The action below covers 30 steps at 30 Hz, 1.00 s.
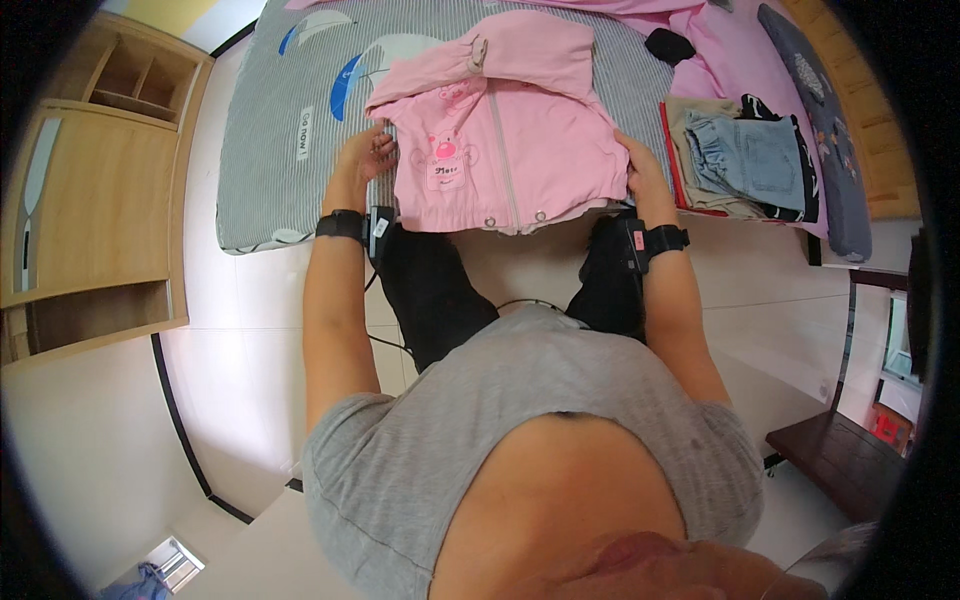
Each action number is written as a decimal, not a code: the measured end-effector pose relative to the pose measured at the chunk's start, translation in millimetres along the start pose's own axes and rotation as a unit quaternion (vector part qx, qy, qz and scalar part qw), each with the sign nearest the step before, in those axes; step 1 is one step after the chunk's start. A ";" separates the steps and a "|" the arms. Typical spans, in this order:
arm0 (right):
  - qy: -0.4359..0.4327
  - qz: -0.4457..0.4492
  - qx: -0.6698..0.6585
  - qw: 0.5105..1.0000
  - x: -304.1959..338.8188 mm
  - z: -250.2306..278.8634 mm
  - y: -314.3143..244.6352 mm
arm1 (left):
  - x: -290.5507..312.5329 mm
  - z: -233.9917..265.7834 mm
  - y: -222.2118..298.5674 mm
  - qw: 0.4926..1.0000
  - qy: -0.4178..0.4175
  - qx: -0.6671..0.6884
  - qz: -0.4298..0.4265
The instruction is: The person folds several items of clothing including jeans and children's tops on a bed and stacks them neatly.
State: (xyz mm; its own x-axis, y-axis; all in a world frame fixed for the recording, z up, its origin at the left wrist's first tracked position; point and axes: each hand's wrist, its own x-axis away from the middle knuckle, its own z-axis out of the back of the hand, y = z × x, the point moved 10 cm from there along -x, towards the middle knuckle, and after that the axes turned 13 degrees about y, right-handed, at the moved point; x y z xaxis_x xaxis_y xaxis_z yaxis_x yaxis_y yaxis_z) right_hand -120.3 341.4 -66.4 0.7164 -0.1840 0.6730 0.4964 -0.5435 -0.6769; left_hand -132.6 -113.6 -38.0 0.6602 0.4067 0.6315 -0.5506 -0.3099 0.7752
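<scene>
A pink zip-up jacket (560, 150) lies front up on the bed, its zip running down the middle and a cartoon print on its left part. The upper part, with a sleeve, is folded across the top. Beside the jacket's left edge is my left hand (366, 155), its fingers loosely bent and apart. My right hand (646, 170) is closed at the right edge of the jacket, with the fingertips partly hidden by the cloth. Both wrists wear black straps with small devices.
To the right sits a stack of folded clothes with denim shorts (745, 160) on top. A small black cloth (669, 46) lies farther back. The bed (262, 170) has a grey striped cover. A wooden cabinet (100, 200) stands at left, a dark bench (840, 460) at lower right.
</scene>
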 end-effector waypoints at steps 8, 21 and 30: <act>-0.082 0.000 0.134 0.988 33.7 -29.6 3.5 | 82.5 -25.5 -33.5 0.985 -0.109 -0.122 -0.058; -0.103 0.152 0.478 0.859 121.4 -24.0 -26.7 | 137.5 -2.0 -28.7 0.910 -0.164 -0.359 -0.129; -0.149 0.412 0.470 0.766 113.7 -107.0 -31.2 | 111.3 -34.1 27.1 0.890 -0.149 -0.314 -0.294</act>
State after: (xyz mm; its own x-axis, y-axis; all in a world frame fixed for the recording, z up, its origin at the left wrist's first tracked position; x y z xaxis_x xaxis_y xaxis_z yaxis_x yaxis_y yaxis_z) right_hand -106.8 249.7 63.1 0.9873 0.1233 -0.1002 -0.1499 0.5132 -0.8451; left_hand -91.5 -47.4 52.6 0.9831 0.0657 0.1706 -0.1815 0.4614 0.8684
